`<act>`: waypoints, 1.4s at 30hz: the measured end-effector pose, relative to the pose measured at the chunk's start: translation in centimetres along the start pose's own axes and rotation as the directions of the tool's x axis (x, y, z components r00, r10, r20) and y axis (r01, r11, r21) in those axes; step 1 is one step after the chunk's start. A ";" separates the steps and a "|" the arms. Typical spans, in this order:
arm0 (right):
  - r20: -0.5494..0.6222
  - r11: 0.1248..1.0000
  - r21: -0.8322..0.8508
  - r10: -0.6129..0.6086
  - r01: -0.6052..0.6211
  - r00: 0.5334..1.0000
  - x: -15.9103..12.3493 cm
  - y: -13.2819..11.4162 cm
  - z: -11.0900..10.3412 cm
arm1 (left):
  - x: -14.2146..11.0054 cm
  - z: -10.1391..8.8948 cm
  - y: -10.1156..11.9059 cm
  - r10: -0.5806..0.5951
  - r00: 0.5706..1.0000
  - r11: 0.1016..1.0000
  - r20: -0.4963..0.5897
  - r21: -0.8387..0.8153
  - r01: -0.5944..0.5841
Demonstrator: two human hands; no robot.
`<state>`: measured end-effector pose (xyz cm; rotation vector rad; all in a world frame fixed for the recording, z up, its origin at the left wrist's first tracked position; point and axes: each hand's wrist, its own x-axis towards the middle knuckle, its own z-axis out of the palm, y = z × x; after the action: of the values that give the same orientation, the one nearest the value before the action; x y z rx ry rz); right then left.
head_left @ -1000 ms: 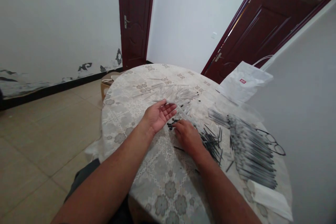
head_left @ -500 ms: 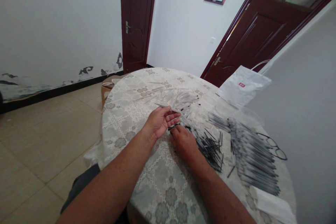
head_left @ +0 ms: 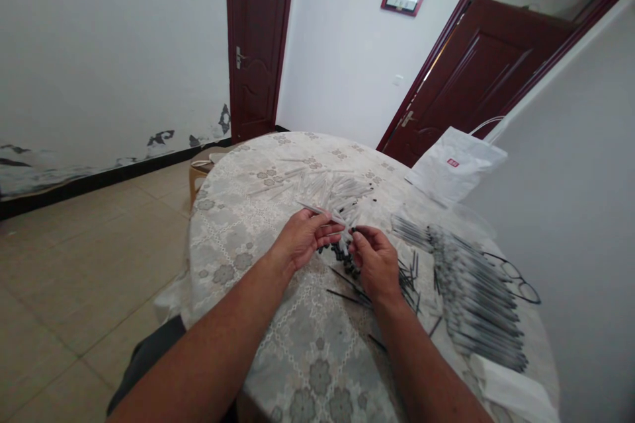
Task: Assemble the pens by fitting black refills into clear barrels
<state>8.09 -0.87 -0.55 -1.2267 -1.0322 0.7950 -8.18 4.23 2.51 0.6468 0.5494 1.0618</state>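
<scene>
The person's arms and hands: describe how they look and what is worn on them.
Both forearms are bare up to the bottom edge of the picture, with no sleeves in view. The left hand and right hand wear no gloves; no watch, ring or bracelet shows on either.

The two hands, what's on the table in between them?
In the head view, a little heap of small black caps lies on the tablecloth between the left hand and the right hand, under the clear tube the left hand holds.

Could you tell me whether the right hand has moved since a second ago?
Yes. The right hand has lifted off the black rods towards the left hand.
</scene>
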 end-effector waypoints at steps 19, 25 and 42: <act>0.048 0.999 -0.047 -0.022 0.024 0.999 -0.3 -0.6 -0.1 | -0.1 0.0 -0.7 0.016 0.998 0.998 0.055 0.053 -0.019; 0.037 0.993 -0.095 -0.070 0.073 0.997 -0.3 -0.7 -0.1 | -0.3 0.3 -0.6 -0.002 0.999 0.997 0.041 0.075 -0.001; 0.032 0.913 -0.381 -0.140 0.142 0.990 -0.4 -0.4 -0.3 | -0.2 0.2 -0.9 -0.022 0.997 0.991 0.077 0.136 0.011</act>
<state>8.25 -1.45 -0.20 -1.4596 -1.3064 0.4942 -7.51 3.71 2.01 0.7987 0.5609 0.9853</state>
